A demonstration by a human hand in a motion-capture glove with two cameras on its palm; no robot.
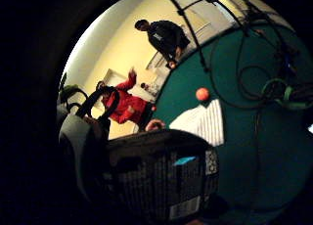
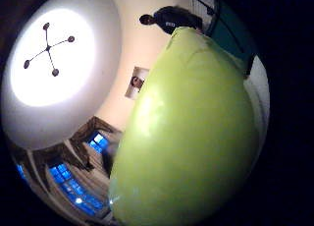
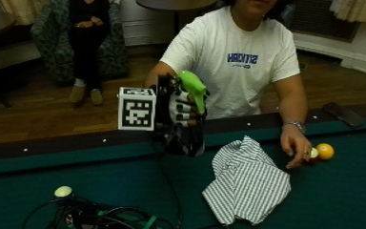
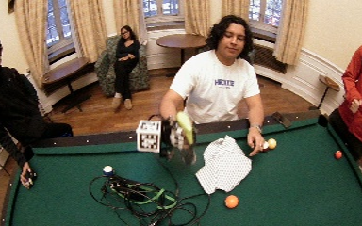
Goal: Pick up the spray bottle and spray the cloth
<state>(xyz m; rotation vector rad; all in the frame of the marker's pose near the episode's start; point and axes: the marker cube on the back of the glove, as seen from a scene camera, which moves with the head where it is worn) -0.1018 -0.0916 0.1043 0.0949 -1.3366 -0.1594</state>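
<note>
- The green spray bottle (image 3: 192, 88) is held up off the table; the fingers of the gloved right hand (image 3: 180, 116) are curled round its body, with the nozzle end seen at about 1 o'clock above the glove.
- The striped cloth (image 3: 246, 180) lies crumpled on the green felt of the pool table (image 3: 106, 179), at roughly 4 o'clock from the hand and apart from it.
- Risk 1: the bottle's aim cannot be confirmed from these views. If the nozzle is not turned toward the cloth, spray is judged likely to land on the felt instead.
- Risk 2: whether a finger lies on the trigger cannot be told. A regrip in mid-air may be needed, and the bottle could slip during it.
- Risk 3: the bare left hand (image 3: 295, 145) rests at 3 o'clock of the cloth, beside a yellow ball (image 3: 324, 151); overspray may wet both.
- Risk 4: cables (image 3: 100, 214) lie at 7 o'clock of the hand; a dropped bottle could land among them.
</note>
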